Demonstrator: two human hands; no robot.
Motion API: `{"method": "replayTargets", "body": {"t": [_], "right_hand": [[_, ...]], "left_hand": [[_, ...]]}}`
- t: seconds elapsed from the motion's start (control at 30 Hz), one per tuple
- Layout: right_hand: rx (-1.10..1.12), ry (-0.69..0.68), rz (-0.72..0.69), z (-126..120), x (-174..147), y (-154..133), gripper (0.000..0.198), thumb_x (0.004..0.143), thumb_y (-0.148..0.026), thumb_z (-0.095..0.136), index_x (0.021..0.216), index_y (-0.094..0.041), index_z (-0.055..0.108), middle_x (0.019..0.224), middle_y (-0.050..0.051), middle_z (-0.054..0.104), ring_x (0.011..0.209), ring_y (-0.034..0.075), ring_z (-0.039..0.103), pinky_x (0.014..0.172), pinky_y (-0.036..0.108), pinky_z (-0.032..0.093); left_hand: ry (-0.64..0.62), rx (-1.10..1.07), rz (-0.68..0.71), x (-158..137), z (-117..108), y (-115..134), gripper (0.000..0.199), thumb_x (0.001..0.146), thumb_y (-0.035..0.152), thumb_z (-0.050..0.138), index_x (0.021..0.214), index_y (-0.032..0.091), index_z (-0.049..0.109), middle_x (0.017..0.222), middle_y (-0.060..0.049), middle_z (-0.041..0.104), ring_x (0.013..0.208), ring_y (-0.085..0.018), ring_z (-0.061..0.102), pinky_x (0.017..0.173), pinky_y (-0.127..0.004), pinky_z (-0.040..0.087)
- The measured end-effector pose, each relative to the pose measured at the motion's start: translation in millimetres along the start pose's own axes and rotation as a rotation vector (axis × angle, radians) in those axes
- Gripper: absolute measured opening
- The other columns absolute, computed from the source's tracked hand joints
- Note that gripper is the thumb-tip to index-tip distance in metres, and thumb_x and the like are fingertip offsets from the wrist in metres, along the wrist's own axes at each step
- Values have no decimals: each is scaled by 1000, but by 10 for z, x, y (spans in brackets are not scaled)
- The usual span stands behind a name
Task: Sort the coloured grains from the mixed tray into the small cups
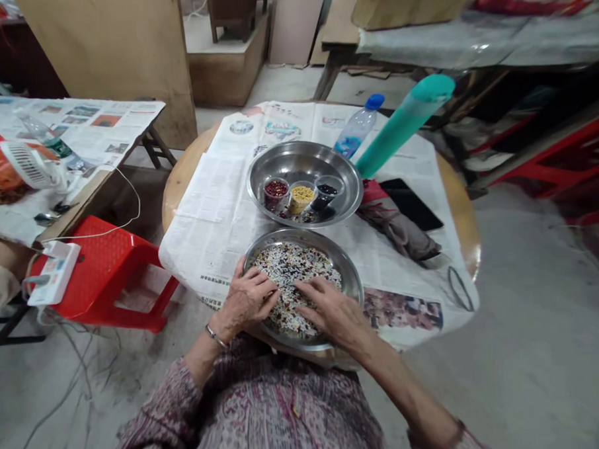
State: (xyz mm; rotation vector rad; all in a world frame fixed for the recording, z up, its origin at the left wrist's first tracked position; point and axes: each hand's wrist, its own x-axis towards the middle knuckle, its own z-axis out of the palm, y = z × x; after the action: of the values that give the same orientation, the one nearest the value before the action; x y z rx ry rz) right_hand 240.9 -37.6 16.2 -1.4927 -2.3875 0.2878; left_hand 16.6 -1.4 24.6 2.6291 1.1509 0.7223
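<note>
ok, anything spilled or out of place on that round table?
Minor only: loose dark and red beads lie on the floor of the far round steel dish, outside its three small cups. The teal plastic tube leans tilted over that dish's rim. Both hands rest in the near steel dish of mixed beads.

Your bowl of mixed grains (301,264)
It's a round steel dish (350,275), heaped with white, red and dark kernels, sitting on newspaper at the table's near edge.
</note>
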Motion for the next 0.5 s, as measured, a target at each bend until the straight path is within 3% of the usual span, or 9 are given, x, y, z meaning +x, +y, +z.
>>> {"method": "replayTargets", "body": {"t": [0.13,0.27,0.37,0.5], "right_hand": [[11,-80,11,121,182,-110,21,96,-16,49,106,-21,66,91,6,63,82,19,62,72,28,49],[-29,21,84,93,484,-121,26,95,-10,45,105,-20,67,95,8,65,88,21,61,77,30,48],[-133,69,170,-1,597,-113,23,94,-22,55,114,-20,65,105,12,66,101,27,58,80,35,48],[-176,39,299,17,540,-64,39,87,-40,67,119,-19,63,109,14,65,101,31,58,74,36,49]], "left_hand": [[54,-67,-5,-21,31,-23,19,96,25,52,80,21,63,75,0,64,80,-17,59,116,-49,33],[124,-110,12,-27,74,-50,20,94,23,53,77,21,61,73,1,64,74,-15,59,109,-43,41],[193,-157,15,-32,105,-67,19,93,21,53,76,20,60,71,1,62,72,-14,58,103,-41,45],[290,-212,8,-44,145,-80,18,92,19,53,75,20,58,69,1,60,70,-14,58,98,-39,47]]}}
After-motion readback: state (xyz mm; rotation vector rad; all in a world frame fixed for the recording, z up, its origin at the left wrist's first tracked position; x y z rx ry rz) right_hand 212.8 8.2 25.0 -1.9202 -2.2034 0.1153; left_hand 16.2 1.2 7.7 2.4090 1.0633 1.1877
